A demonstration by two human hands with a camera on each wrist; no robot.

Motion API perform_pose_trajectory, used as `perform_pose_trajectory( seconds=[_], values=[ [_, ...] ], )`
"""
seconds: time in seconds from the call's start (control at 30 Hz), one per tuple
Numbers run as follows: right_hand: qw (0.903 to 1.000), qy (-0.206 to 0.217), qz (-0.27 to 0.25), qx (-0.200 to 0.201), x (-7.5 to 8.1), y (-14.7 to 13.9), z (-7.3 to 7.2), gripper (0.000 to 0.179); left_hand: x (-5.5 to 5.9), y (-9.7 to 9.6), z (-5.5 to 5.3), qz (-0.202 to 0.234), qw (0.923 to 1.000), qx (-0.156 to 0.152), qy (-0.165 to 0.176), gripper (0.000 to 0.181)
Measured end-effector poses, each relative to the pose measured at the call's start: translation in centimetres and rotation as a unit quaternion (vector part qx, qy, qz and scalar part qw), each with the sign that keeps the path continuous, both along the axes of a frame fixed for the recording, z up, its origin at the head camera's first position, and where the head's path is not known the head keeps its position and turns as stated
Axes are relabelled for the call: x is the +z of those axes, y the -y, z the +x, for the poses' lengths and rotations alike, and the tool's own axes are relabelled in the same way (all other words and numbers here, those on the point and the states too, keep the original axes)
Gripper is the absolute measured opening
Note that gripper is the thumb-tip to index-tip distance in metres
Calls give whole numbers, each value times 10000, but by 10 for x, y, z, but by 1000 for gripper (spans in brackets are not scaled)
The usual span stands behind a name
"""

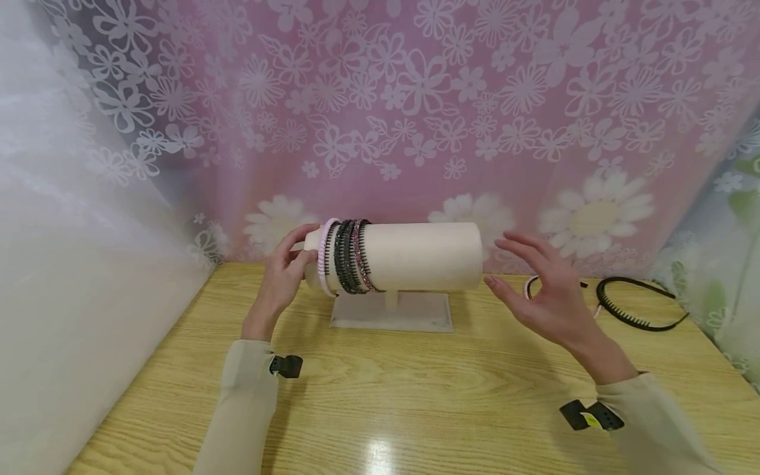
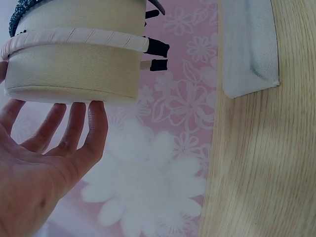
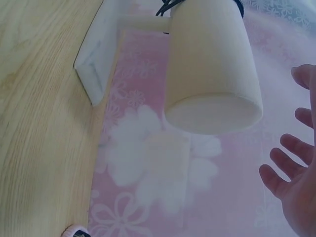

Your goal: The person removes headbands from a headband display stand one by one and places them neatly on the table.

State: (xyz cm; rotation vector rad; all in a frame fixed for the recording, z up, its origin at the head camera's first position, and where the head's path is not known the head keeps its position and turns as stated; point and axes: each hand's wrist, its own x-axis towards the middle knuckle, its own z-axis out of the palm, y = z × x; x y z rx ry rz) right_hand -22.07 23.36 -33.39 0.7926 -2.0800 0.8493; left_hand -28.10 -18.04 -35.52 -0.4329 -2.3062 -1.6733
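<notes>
Step in hand, as far as I can judge: arranging headbands on a display roll, w/ some on it and others lying off to the R. The padded roll (image 1: 424,257) lies horiz. on a post above its stand base (image 1: 362,315), which sits on the worktop (image 1: 380,382) toward the back. Round its L half, from the end inward: a pale pink headband (image 1: 323,264), a dark glittery headband (image 1: 342,257) (poss. two close together, can't tell), then a pink glitter headband (image 1: 359,251).

L hand (image 1: 280,280) is at the roll's L end — fingers relaxed, tips against the end, thumb near the pale pink band; prob. steadying the roll or squaring that band up. R hand (image 1: 549,293) is empty, fingers spread, just off the R end & not touching it.

Over on the R of the worktop: a black toothed headband (image 1: 638,323) and, partly hidden by the R hand, a pinkish headband (image 1: 527,287).

Next move, I'd say: R hand either evens up the roll or reaches for one of those, spreads its ends and seats it on the roll's uncovered stretch — L hand bracing the opp. end so nothing tips.
</notes>
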Motion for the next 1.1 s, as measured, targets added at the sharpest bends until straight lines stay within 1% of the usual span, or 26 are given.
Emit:
perform_pose_trajectory(
  seconds=[0.07,0.13,0.27,0.33,0.4,0.53,0.63,0.7,0.77,1.1],
  values=[
    [9999,-96,18,82,1,3,-1,55,-1,0,0,-1,10000,-1,-14,42],
    [9995,-265,6,170,1,7,-3,53,-2,0,-1,0,10000,3,-33,42],
    [9984,-503,12,250,3,15,-5,66,-2,1,-2,26,10000,-4,-55,41],
    [9980,-568,50,263,3,19,-6,66,-2,1,-3,38,10000,-8,-52,41],
    [9979,-567,107,306,4,23,-6,64,-2,1,-3,52,10000,-12,-45,42],
    [9981,-404,212,404,5,29,-6,53,-2,0,-2,85,10000,-11,-37,41],
    [9986,-259,307,355,6,35,-6,54,-2,0,-2,90,10000,-27,-26,41],
    [9987,-218,377,274,7,39,-6,57,-2,0,-2,85,10000,-21,-20,41],
    [9986,-217,424,242,9,43,-7,56,-2,0,-2,92,10000,-21,-19,41],
    [9969,-575,362,384,9,62,-17,50,-3,0,-2,74,10000,-7,-64,41]
  ],
)
